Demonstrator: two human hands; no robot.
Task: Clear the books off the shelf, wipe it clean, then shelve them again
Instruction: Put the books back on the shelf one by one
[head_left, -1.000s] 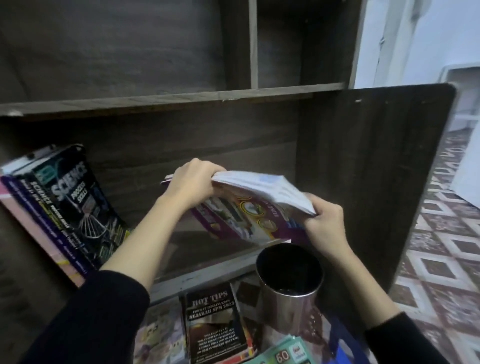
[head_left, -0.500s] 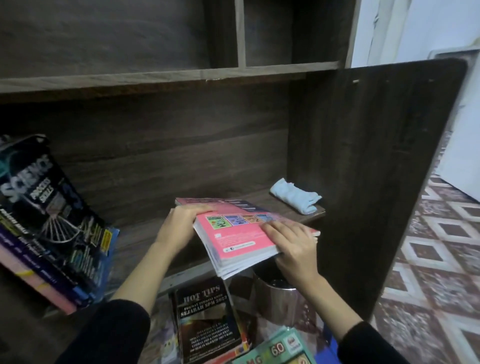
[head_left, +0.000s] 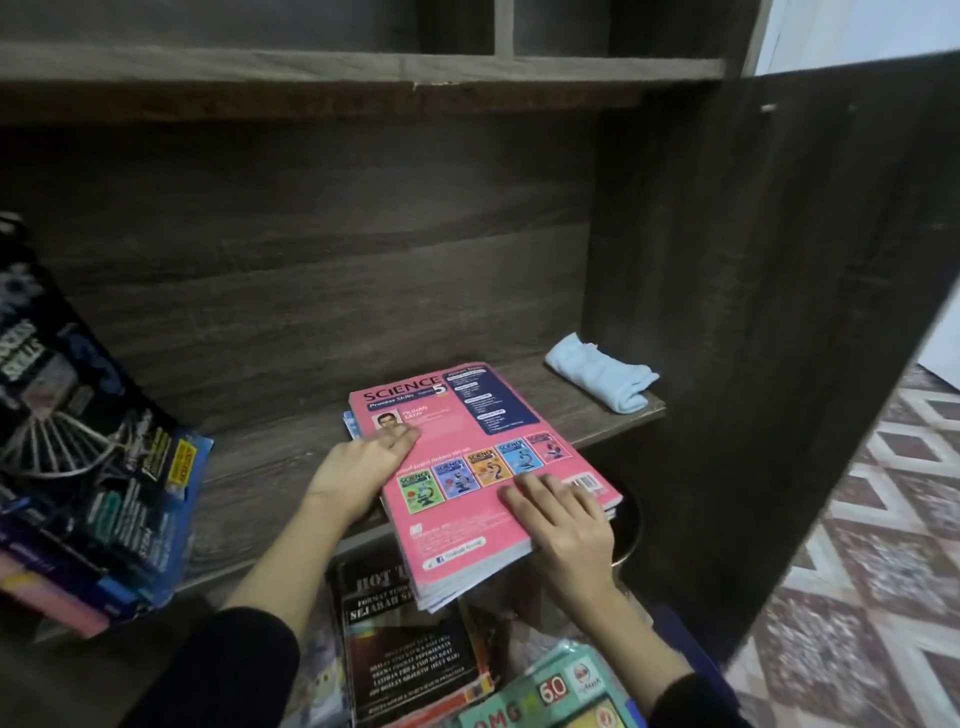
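Observation:
A small stack of books topped by a pink science book (head_left: 467, 467) lies flat on the dark wooden shelf (head_left: 260, 467), its near end jutting past the front edge. My left hand (head_left: 363, 462) rests on the stack's left edge with its fingers lying on the cover. My right hand (head_left: 566, 525) presses flat on the near right corner, fingers straight. A folded light blue cloth (head_left: 602, 382) sits at the shelf's right end, apart from the books. Several dark science books (head_left: 78, 441) lean at the left end of the shelf.
Below the shelf lie a black Hot Tips book (head_left: 410, 639) and a green book (head_left: 550, 696). A metal can (head_left: 629, 530) stands under the stack's overhang. The cabinet's side panel (head_left: 753, 312) closes the right; patterned floor tiles (head_left: 883, 545) lie beyond.
The stack was tilted up in both hands, then came down flat onto the shelf and slid further in. The cloth came into view behind it.

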